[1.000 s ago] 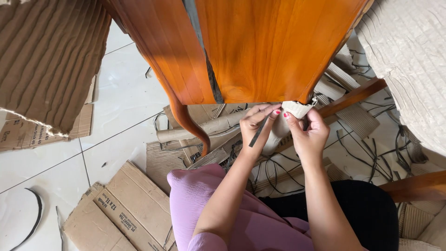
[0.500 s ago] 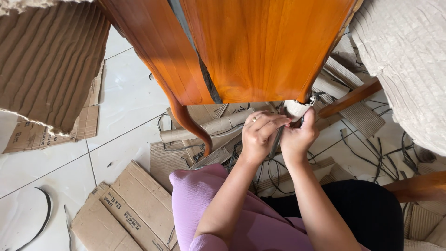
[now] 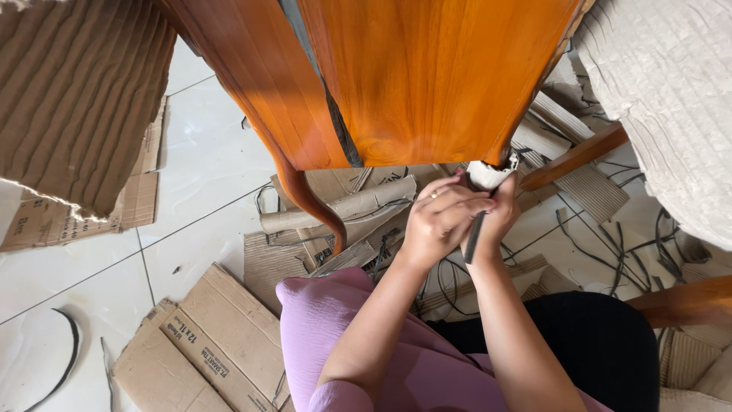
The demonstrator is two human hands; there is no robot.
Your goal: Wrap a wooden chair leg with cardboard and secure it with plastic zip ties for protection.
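Both hands meet under the orange wooden furniture panel (image 3: 435,76): the left hand (image 3: 438,221) curls shut over a dark slim tool (image 3: 473,238), the right hand (image 3: 499,217) pinches white wrapping (image 3: 484,175) around the leg top just above. Corrugated cardboard scraps (image 3: 206,336) litter the tiled floor (image 3: 206,160).

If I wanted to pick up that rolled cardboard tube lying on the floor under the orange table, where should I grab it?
Grip the cardboard tube near its middle, coming from above. It lies flat and long on the floor scraps, so fingers can wrap across its narrow width. Its left end sits by the curved table leg, which likely crowds a hand there.
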